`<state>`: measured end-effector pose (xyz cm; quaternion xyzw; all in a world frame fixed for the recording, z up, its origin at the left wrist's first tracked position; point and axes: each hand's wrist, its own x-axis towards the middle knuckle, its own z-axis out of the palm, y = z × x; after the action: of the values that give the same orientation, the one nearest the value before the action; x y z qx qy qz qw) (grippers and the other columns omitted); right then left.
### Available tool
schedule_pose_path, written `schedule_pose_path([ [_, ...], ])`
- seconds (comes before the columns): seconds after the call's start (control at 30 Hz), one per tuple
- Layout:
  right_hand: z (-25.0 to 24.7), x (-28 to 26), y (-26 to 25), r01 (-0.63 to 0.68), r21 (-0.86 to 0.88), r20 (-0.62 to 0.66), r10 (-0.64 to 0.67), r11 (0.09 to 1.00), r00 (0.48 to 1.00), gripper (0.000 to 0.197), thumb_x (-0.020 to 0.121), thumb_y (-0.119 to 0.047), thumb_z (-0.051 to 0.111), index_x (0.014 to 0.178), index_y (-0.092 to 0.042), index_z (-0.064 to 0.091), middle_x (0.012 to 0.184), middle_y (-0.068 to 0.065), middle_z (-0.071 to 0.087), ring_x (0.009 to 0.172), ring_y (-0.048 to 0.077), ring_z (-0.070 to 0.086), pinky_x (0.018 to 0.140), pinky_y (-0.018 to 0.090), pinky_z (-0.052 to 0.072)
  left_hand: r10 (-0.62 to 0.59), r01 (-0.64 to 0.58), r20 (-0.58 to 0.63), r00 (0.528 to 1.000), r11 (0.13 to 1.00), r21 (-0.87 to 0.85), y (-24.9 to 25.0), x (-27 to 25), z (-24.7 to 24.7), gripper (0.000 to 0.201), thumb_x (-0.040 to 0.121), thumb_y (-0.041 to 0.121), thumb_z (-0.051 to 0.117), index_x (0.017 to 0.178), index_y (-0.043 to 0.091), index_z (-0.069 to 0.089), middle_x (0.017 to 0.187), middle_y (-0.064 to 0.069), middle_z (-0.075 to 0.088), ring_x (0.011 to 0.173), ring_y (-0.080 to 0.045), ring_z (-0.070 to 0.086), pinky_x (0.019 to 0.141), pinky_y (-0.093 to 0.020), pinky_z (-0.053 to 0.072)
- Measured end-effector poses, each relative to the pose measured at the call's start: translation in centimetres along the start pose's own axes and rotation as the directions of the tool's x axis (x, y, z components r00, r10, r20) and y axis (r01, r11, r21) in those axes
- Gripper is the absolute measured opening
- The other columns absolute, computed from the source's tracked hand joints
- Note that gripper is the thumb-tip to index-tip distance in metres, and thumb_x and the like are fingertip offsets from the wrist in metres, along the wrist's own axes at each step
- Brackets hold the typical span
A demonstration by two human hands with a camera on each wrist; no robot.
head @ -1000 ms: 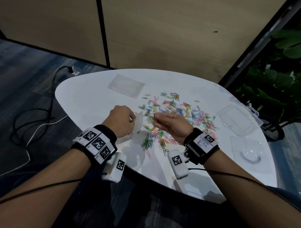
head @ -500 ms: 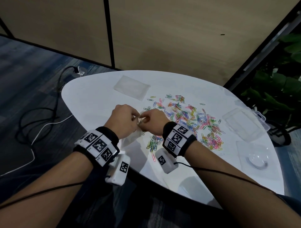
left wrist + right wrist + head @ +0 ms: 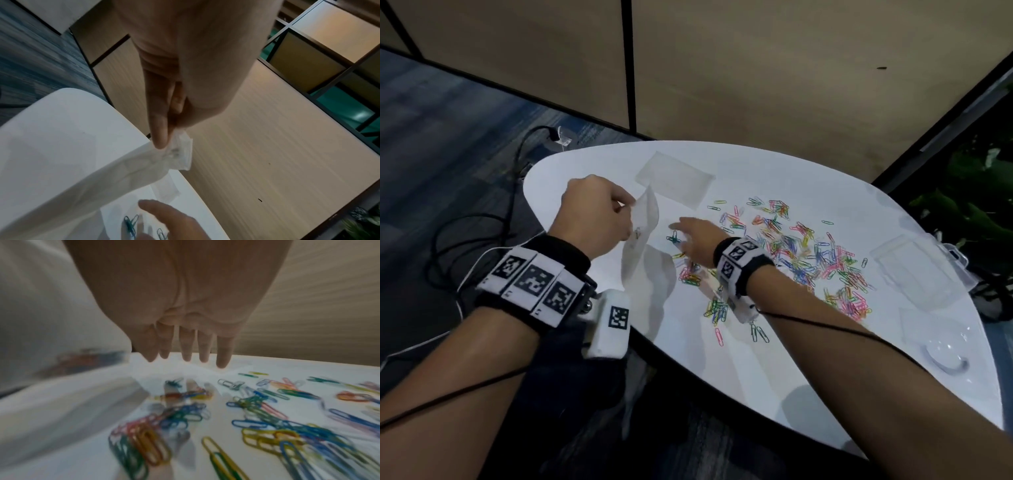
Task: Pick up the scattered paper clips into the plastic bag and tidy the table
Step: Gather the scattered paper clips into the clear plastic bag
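Many coloured paper clips [image 3: 801, 253] lie scattered over the white table [image 3: 722, 359]. My left hand [image 3: 594, 219] holds a clear plastic bag [image 3: 642, 236] lifted above the table's left part, pinching its top corner [image 3: 180, 149] between thumb and fingers. A few clips show inside the bag. My right hand [image 3: 697, 240] hovers flat over the left edge of the clip pile, fingers [image 3: 186, 344] straight and spread, holding nothing. Clips [image 3: 156, 431] lie right under it.
A second clear bag [image 3: 674, 180] lies flat at the table's far side. Clear plastic boxes [image 3: 914, 270] and a lid [image 3: 945, 346] sit at the right edge. Cables [image 3: 482, 233] trail on the floor at left. A plant [image 3: 976, 205] stands at right.
My right hand has left the bag's mouth and spread over the clip pile. The left hand has raised the bag and moved it away to the far left.
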<state>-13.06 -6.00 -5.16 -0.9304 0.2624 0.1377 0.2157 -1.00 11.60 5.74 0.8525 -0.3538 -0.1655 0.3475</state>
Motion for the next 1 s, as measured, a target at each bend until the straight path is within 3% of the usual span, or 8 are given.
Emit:
schedule_pose_path([
  [0.13,3.1,2.0,-0.5,0.118,-0.373,0.061,-0.102,0.920,0.993,0.049,0.098,-0.040,0.040,0.143,-0.022,0.036,0.154,0.007,0.027,0.138,0.031,0.031,0.106,0.052,0.036,-0.027,0.026,0.026,0.999,0.999,0.024,-0.7,0.0,0.5,0.021,0.086,0.005,0.057,0.094,0.012,0.075,0.062,-0.005,0.074,0.066,-0.012,0.073,0.086,-0.033,0.059],
  [0.3,5.1,0.2,1.0,0.238,-0.350,0.036,-0.241,0.906,0.970,0.053,0.088,-0.032,0.059,0.134,-0.011,0.044,0.138,0.013,0.041,0.115,0.035,0.046,0.092,0.049,0.047,-0.030,0.025,0.084,0.996,0.998,0.060,-0.7,0.0,1.1,0.021,0.086,0.007,0.057,0.095,0.011,0.076,0.061,-0.006,0.074,0.062,-0.012,0.072,0.084,-0.033,0.060],
  [0.43,5.6,-1.1,1.4,0.242,-0.337,-0.035,-0.269,0.910,0.962,0.023,0.091,-0.008,0.053,0.111,-0.009,0.065,0.109,0.015,0.058,0.098,0.035,0.057,0.080,0.043,0.050,-0.027,0.016,0.122,0.992,0.996,0.085,-0.1,-0.1,1.6,0.016,0.088,0.012,0.061,0.096,0.013,0.075,0.065,-0.006,0.074,0.058,-0.014,0.073,0.081,-0.031,0.060],
  [0.57,4.4,-1.3,1.3,0.100,-0.266,-0.079,-0.125,0.959,0.989,0.020,0.087,-0.001,0.055,0.097,-0.003,0.072,0.100,0.016,0.066,0.094,0.033,0.063,0.080,0.035,0.051,-0.038,0.024,0.142,0.989,0.995,0.098,-0.1,-0.3,1.5,0.016,0.088,0.011,0.061,0.095,0.014,0.076,0.065,-0.006,0.074,0.059,-0.016,0.073,0.078,-0.032,0.061],
  [0.7,2.5,-2.1,2.6,-0.187,0.256,-0.233,0.249,0.948,0.940,0.010,0.083,-0.011,0.070,0.086,-0.012,0.079,0.085,0.000,0.074,0.079,0.015,0.068,0.078,0.026,0.056,-0.032,0.017,0.161,0.986,0.996,0.093,0.0,-0.4,1.6,0.015,0.088,0.011,0.062,0.090,0.015,0.077,0.060,-0.006,0.073,0.055,-0.013,0.072,0.076,-0.032,0.062],
  [0.8,1.3,-2.9,4.3,-0.247,0.622,-0.178,0.441,0.743,0.880,0.006,0.080,-0.012,0.077,0.085,-0.014,0.079,0.076,-0.001,0.074,0.067,0.014,0.068,0.074,0.027,0.059,-0.035,0.021,0.165,0.986,0.996,0.083,0.1,-0.4,1.8,0.018,0.087,0.007,0.060,0.091,0.012,0.076,0.061,-0.007,0.073,0.056,-0.014,0.072,0.079,-0.032,0.061],
  [0.87,0.0,-3.7,4.5,-0.163,0.878,-0.083,0.478,0.450,0.874,0.009,0.079,-0.006,0.077,0.087,-0.007,0.077,0.080,0.012,0.076,0.068,0.023,0.071,0.078,0.040,0.061,-0.038,0.024,0.167,0.985,0.996,0.085,0.2,-0.4,1.9,0.019,0.086,0.006,0.059,0.089,0.012,0.076,0.060,-0.005,0.073,0.055,-0.015,0.072,0.077,-0.032,0.061],
  [1.0,-3.2,-5.7,2.5,0.078,0.990,-0.029,0.370,-0.120,0.928,0.021,0.086,0.000,0.068,0.107,0.004,0.068,0.095,0.013,0.074,0.084,0.018,0.073,0.076,0.022,0.058,-0.049,0.034,0.177,0.983,0.996,0.083,0.2,-0.4,2.3,0.018,0.087,0.008,0.059,0.089,0.013,0.076,0.059,-0.005,0.073,0.054,-0.014,0.072,0.076,-0.032,0.062],
])
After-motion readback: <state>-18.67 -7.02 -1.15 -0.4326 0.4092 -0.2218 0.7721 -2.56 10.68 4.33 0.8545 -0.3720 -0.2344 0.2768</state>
